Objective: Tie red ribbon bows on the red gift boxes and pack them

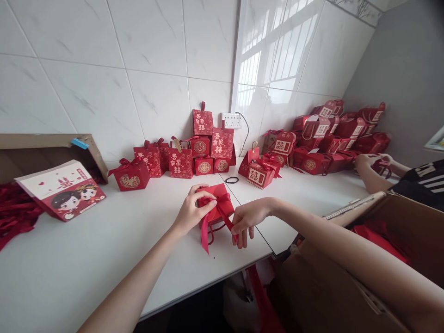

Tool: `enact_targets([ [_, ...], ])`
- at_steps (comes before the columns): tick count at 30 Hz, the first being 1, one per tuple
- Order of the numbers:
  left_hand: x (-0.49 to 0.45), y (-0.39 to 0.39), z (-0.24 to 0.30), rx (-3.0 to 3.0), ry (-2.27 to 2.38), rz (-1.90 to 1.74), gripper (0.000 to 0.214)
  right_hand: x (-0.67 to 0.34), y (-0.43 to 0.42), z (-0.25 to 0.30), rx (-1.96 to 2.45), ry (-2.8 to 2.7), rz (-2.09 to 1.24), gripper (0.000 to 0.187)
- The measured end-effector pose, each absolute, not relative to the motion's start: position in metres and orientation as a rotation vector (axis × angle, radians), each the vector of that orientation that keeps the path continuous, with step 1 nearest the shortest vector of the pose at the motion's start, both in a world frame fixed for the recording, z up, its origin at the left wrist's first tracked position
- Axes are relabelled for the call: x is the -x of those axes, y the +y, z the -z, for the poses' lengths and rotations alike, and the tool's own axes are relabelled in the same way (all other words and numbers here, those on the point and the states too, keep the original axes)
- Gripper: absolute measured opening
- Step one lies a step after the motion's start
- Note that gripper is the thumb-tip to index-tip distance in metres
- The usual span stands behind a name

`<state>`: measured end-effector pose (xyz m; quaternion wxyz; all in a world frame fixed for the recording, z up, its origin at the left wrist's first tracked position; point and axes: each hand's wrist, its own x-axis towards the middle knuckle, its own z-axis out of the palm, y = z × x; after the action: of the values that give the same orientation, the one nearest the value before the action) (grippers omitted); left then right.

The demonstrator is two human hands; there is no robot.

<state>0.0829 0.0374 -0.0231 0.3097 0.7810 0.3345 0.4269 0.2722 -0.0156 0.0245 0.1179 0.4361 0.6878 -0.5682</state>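
A small red gift box [226,209] rests on the white table in front of me, with a red ribbon [205,231] tied in a bow on its top. My left hand [194,208] is closed on the bow, thumb and fingers pinching it from the left. At the box's right side, my right hand [248,223] grips the ribbon's other tail between thumb and forefinger. One ribbon tail hangs loose down the near side. Beneath it, a twisted red cord [211,238] loops out from the box.
Finished-looking red boxes [180,163] stand along the tiled wall, more piled at right [321,138]. A black hair-tie-like loop [231,180] lies behind my box. Cardboard cartons [373,206] flank the table's right. A co-worker's hands [373,166] work at far right. Ribbons [17,215] lie left.
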Motion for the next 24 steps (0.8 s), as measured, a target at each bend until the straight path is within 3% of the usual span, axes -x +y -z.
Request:
enact_targets([
  [6, -0.080, 0.039, 0.023, -2.022, 0.885, -1.179, 0.019, -0.275, -0.019, -0.035, -1.976, 2.321, 1.069, 0.065],
  [10, -0.079, 0.037, 0.022, -2.044, 0.852, -1.149, 0.020, -0.278, -0.013, -0.034, -2.341, 2.562, 0.599, 0.060],
  [19, -0.082, 0.032, 0.026, -2.150, 0.807, -1.288, 0.017, -0.273, -0.008, -0.024, -2.085, 2.745, 1.218, 0.028],
  [24, -0.087, 0.026, 0.034, -2.142, 0.976, -1.516, 0.020, -0.275, -0.010, -0.029, -2.134, 2.707, 1.158, 0.026],
])
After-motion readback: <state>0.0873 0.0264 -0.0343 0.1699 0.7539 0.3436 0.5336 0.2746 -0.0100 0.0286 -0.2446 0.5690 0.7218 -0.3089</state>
